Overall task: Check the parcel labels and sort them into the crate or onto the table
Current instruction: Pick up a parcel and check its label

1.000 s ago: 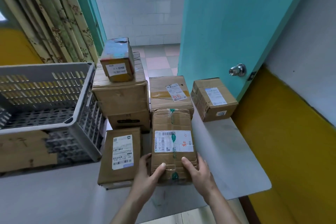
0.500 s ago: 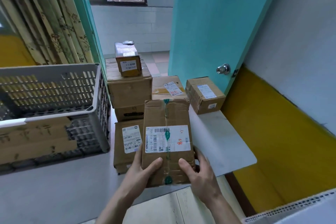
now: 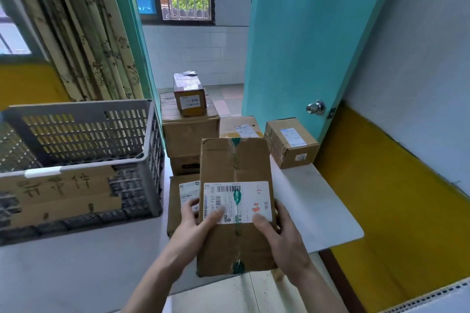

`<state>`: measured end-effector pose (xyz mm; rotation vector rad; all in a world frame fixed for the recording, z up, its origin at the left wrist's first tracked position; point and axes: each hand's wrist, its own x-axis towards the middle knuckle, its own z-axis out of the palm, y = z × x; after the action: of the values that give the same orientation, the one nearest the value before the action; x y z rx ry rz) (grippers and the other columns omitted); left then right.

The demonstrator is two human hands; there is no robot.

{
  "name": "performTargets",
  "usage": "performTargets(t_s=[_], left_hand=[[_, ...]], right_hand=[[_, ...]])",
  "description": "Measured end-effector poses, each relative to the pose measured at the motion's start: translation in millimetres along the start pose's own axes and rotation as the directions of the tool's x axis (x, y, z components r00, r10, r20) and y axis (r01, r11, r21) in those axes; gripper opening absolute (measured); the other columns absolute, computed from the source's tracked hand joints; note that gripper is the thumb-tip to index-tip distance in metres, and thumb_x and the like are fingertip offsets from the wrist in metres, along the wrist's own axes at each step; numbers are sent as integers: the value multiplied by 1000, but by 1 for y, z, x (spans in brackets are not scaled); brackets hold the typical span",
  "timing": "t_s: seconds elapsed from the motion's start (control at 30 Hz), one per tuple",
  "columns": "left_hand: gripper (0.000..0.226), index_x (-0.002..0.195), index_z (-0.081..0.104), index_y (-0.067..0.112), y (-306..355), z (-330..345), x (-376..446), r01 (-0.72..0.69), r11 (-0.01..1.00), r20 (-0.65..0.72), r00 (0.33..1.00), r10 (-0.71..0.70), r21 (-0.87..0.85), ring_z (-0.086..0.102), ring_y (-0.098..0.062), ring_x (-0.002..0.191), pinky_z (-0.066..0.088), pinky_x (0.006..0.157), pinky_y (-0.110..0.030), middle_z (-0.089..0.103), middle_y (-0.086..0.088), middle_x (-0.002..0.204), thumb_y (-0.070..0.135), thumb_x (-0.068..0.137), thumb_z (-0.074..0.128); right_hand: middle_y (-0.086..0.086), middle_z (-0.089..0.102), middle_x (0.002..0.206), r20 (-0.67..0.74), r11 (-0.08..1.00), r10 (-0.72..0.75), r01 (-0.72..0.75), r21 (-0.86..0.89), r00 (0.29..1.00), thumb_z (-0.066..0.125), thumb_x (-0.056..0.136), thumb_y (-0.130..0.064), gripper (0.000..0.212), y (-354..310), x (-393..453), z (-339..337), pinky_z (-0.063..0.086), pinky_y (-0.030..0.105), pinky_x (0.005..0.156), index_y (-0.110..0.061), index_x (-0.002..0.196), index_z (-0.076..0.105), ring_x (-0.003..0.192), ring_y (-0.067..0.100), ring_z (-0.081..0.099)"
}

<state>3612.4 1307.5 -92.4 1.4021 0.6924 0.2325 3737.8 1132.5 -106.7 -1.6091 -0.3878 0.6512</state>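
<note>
Both hands clamp one cardboard parcel (image 3: 236,207) above the white table (image 3: 312,211) edge, left hand (image 3: 195,226) and right hand (image 3: 282,234) each curled round a side with thumbs pressed on its white label (image 3: 237,202). The grey slatted crate (image 3: 84,157) sits left, and what lies inside cannot be made out. Six more cardboard boxes sit behind: three stacked, three on the table.

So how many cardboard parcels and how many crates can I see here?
Cardboard parcels: 7, one held, flat one, top small one, big one, one beneath, back one, right one
Grey crates: 1
Total: 8
</note>
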Motion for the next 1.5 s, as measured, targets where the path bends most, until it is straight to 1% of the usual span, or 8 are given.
performTargets(t_s=[0.1,0.3,0.57,0.77,0.93,1.3,1.4,1.5], left_hand=[[111,150,29,46,12,1,5,-59,998,-23,998,58,-35,76,-15,104,61,95,-45,66,5,136,77,58,82],[104,147,36,50,12,13,-4,-92,996,-8,996,92,14,75,-15,108,62,93,-43,65,5,138,77,57,81],[98,150,29,43,37,7,9,-54,997,18,998,53,49,79,-17,97,64,81,-39,79,7,111,78,69,70],[96,146,39,44,47,9,17,-132,991,-52,990,130,-23,79,-25,95,64,73,-34,76,-3,123,72,64,80],[87,136,45,52,35,18,12,-132,991,-36,991,131,-34,78,-22,100,64,71,-28,75,2,124,73,60,83],[91,149,42,36,58,10,26,-120,991,-70,991,116,-65,78,-17,102,64,80,-31,70,-1,130,70,71,75],[91,145,48,35,55,10,24,-143,986,-68,988,138,-89,77,-21,104,64,80,-33,75,-2,124,68,67,80],[89,143,49,38,50,9,23,-145,986,-68,988,139,-83,78,-22,102,64,78,-33,76,1,121,71,66,79]], right_hand=[[-12,72,121,31,999,23,-24,34,999,75,71,-71,73,-3,3,-3,65,42,79,-48,136,50,101,17,76],[-7,78,107,91,996,-1,-6,83,996,72,86,-59,40,-35,25,-16,65,35,74,-49,122,56,98,19,77],[-11,77,106,64,997,-72,72,8,995,71,81,-61,57,-31,25,-18,65,36,73,-48,133,50,95,17,78],[-22,74,101,75,999,3,0,-38,997,60,78,-71,53,-37,28,-18,60,22,73,-60,126,40,97,7,74],[-2,57,146,29,997,-18,20,-70,999,56,74,-79,85,-62,38,-19,50,54,107,-48,149,32,127,27,62],[-9,70,117,32,996,-44,46,-71,999,60,74,-75,66,-60,33,-11,61,25,72,-48,132,43,95,12,76],[-6,62,135,46,998,-18,21,-59,999,53,74,-82,74,-66,39,-11,60,42,97,-51,140,38,119,18,67],[-1,67,129,32,999,6,-5,-40,999,55,71,-82,83,-72,43,-10,60,48,96,-41,142,41,115,22,69]])
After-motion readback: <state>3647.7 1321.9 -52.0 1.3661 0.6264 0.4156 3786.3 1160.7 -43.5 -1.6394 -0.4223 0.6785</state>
